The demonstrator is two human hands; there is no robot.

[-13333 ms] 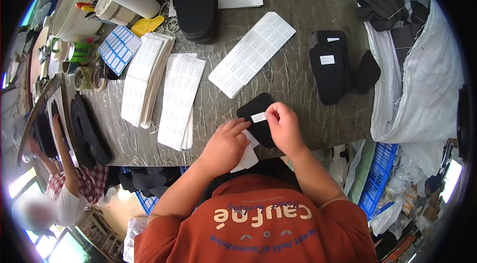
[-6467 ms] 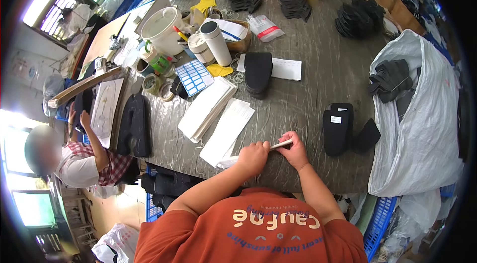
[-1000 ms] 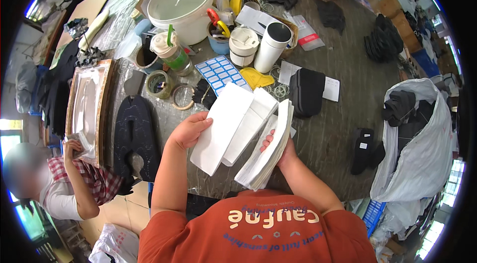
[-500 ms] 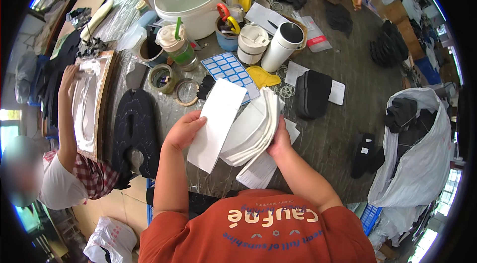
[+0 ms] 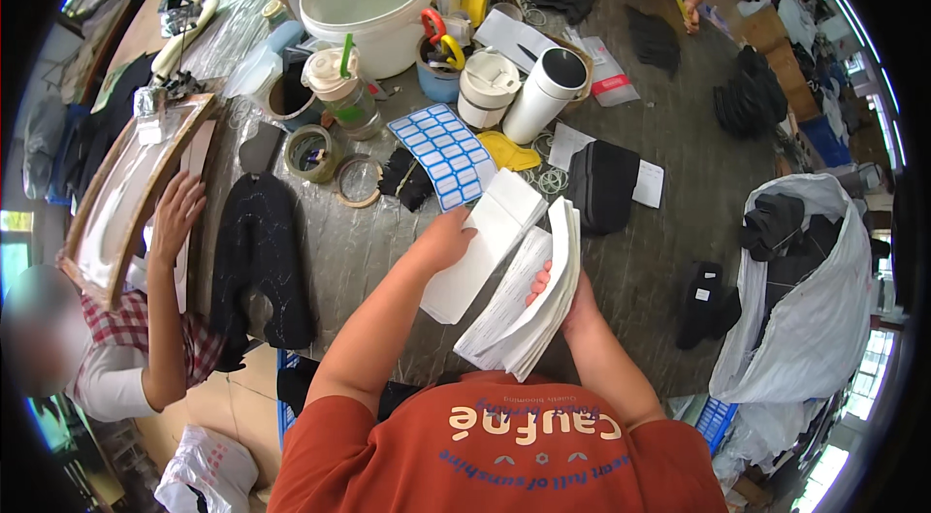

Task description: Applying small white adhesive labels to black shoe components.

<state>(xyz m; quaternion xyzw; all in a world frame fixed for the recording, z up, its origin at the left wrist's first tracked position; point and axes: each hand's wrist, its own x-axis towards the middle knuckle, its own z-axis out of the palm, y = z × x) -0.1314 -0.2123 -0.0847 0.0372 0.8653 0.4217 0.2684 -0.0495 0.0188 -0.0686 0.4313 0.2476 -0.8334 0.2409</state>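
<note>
White paper slips (image 5: 485,246), lying flat against one another, are gripped along their left edge by my left hand (image 5: 448,240). My right hand (image 5: 576,302) is closed round a thick sheaf of paper slips (image 5: 514,304) with faint lines on them, its fingertips showing among the leaves. The two lots of paper lie side by side; whether they are joined at the far end, I cannot tell. Just beyond my left hand is a sheet of blue-framed labels (image 5: 441,149). A black zip case (image 5: 606,185) rests on the table beyond my right hand.
A white tub (image 5: 369,9), a green-strawed cup (image 5: 341,91), a lidded cup (image 5: 487,86) and a white tumbler (image 5: 548,94) stand at the back. Tape rolls (image 5: 312,152) and black cut pieces (image 5: 260,251) lie left. At left a co-worker's hand (image 5: 179,208) is beside a wooden frame (image 5: 131,198); a white sack (image 5: 800,290) stands right.
Both hands have shifted right with the papers. The fanned sheaf has turned and closed up, now showing lined faces. At left, the co-worker's wooden frame has tilted up and their hand has come down.
</note>
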